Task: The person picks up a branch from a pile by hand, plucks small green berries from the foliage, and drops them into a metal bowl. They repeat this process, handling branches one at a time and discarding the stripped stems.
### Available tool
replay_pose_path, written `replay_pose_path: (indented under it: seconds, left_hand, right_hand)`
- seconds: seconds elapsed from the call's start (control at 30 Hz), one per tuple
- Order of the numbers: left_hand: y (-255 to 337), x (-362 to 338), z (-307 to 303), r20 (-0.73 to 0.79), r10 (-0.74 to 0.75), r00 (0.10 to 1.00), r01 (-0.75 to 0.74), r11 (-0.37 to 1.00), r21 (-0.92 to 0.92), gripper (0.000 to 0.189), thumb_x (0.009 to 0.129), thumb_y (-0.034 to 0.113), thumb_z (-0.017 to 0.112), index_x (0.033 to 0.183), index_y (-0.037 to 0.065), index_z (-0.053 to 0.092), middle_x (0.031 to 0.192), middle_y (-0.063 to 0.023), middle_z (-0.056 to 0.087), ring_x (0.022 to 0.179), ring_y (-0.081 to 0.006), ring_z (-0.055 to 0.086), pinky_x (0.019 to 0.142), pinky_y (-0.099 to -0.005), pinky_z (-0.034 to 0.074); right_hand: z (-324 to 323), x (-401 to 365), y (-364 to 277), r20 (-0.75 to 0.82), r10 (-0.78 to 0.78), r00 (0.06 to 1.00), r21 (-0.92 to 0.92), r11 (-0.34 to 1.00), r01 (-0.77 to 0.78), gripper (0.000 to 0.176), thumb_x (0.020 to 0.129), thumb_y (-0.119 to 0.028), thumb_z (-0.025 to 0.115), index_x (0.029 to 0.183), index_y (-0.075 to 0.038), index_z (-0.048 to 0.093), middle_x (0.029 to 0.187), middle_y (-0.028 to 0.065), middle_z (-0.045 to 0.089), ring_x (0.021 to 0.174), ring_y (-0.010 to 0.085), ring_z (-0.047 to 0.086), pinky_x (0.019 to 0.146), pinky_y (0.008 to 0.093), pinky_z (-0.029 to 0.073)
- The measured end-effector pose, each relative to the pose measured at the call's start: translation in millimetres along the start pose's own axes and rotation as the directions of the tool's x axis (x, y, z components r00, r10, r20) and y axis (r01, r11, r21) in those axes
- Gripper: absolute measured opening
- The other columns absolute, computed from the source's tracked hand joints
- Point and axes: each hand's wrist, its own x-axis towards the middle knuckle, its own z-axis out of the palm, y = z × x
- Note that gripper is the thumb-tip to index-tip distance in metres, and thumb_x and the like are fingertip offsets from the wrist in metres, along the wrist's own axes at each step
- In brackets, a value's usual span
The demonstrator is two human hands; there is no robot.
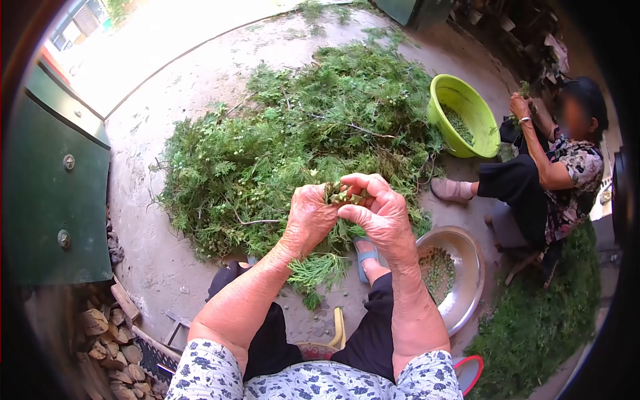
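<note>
My left hand (312, 215) is closed around a green conifer sprig, and its feathery leaves (319, 272) hang below the wrist. Small green cones (351, 197) show at the fingertips, between the two hands. My right hand (381, 212) is curled, thumb and fingers around these cones. Under and beyond both hands a large heap of cut conifer branches (287, 150) covers the concrete floor. To the right of my right forearm stands a metal basin (472, 267) with small green cones (438, 272) in it.
At the right, a seated person (567, 160) holds a sprig near a yellow-green tub (490, 137) with green cones inside. More branches (540, 327) lie at lower right, by a red-rimmed container (475, 373). Firewood (113, 340) and a green metal door (57, 193) are at left.
</note>
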Motion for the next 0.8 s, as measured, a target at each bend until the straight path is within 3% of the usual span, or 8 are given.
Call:
replay_pose_path:
  seconds: [0.07,0.2,0.27,0.3,0.6,0.67,0.73,0.8]
  left_hand:
    - [-6,1,-2,0.065,0.009,0.998,-0.016,0.994,0.105,0.016,0.076,0.020,0.065,0.085,0.007,0.065,0.069,-0.0165,0.061,0.062,-0.0288,0.062,0.056,-0.0346,0.047]
    - [2,1,-8,0.086,-0.024,0.996,0.011,0.988,0.154,0.015,0.074,0.017,0.065,0.085,0.007,0.065,0.070,-0.0169,0.061,0.064,-0.0321,0.062,0.056,-0.0357,0.047]
    - [-2,2,-7,0.085,0.050,0.995,-0.073,0.955,0.286,0.008,0.072,0.006,0.065,0.078,0.004,0.062,0.063,-0.0062,0.061,0.057,-0.0074,0.054,0.054,-0.0263,0.046]
    - [-4,1,-7,0.085,0.048,0.995,-0.070,0.955,0.287,0.008,0.072,0.006,0.065,0.078,0.004,0.062,0.063,-0.0062,0.061,0.057,-0.0074,0.054,0.054,-0.0263,0.046]
    - [-9,-1,-7,0.079,0.132,0.988,-0.153,0.896,0.416,0.008,0.071,0.005,0.061,0.079,0.006,0.061,0.063,-0.0086,0.060,0.053,-0.0193,0.056,0.052,-0.0281,0.043]
    - [-1,-1,-9,0.109,0.023,0.994,-0.067,0.906,0.418,0.011,0.069,0.013,0.061,0.077,0.005,0.060,0.065,-0.0177,0.059,0.065,-0.0362,0.060,0.058,-0.0433,0.048]
    - [-13,-1,-4,0.087,-0.007,0.996,-0.027,0.921,0.388,0.011,0.069,0.012,0.061,0.077,0.005,0.060,0.065,-0.0186,0.059,0.065,-0.0365,0.060,0.058,-0.0434,0.048]
    - [-15,-2,-4,0.065,-0.039,0.997,0.014,0.934,0.356,0.011,0.069,0.012,0.060,0.077,0.004,0.061,0.065,-0.0195,0.059,0.066,-0.0367,0.060,0.058,-0.0436,0.048]
  right_hand:
    - [0,0,2,0.023,0.000,1.000,-0.043,0.999,0.001,0.040,0.072,-0.002,0.071,0.110,-0.002,0.059,0.091,0.0012,0.050,0.081,0.0087,0.052,0.069,0.0215,0.046]
    - [4,-1,4,0.012,0.029,1.000,-0.068,0.997,-0.028,0.039,0.069,-0.006,0.075,0.104,-0.004,0.058,0.090,0.0015,0.050,0.077,0.0085,0.051,0.067,0.0219,0.046]
    - [8,0,6,-0.002,0.036,0.999,-0.053,0.998,-0.036,0.038,0.068,-0.008,0.076,0.101,-0.003,0.058,0.090,0.0014,0.050,0.075,0.0084,0.051,0.066,0.0221,0.046]
    - [10,0,5,-0.023,0.045,0.999,-0.053,0.998,-0.047,0.038,0.067,-0.010,0.077,0.099,-0.003,0.057,0.088,0.0012,0.050,0.074,0.0082,0.051,0.065,0.0221,0.046]
    - [7,5,1,0.002,0.134,0.991,-0.147,0.980,-0.133,0.033,0.068,-0.012,0.078,0.093,-0.003,0.058,0.076,-0.0017,0.052,0.069,0.0060,0.048,0.060,0.0212,0.044]
    - [6,5,-1,0.010,0.151,0.988,-0.156,0.977,-0.147,0.030,0.069,-0.010,0.077,0.092,-0.003,0.058,0.076,-0.0021,0.052,0.069,0.0054,0.048,0.059,0.0209,0.044]
    - [6,5,-3,0.056,0.302,0.952,0.080,0.949,-0.306,0.024,0.072,-0.008,0.074,0.089,-0.002,0.059,0.076,-0.0033,0.053,0.067,0.0043,0.047,0.057,0.0203,0.042]
    - [2,6,-5,0.070,0.284,0.956,0.045,0.957,-0.288,0.022,0.073,-0.007,0.073,0.089,-0.002,0.059,0.076,-0.0039,0.053,0.066,0.0039,0.046,0.056,0.0202,0.042]
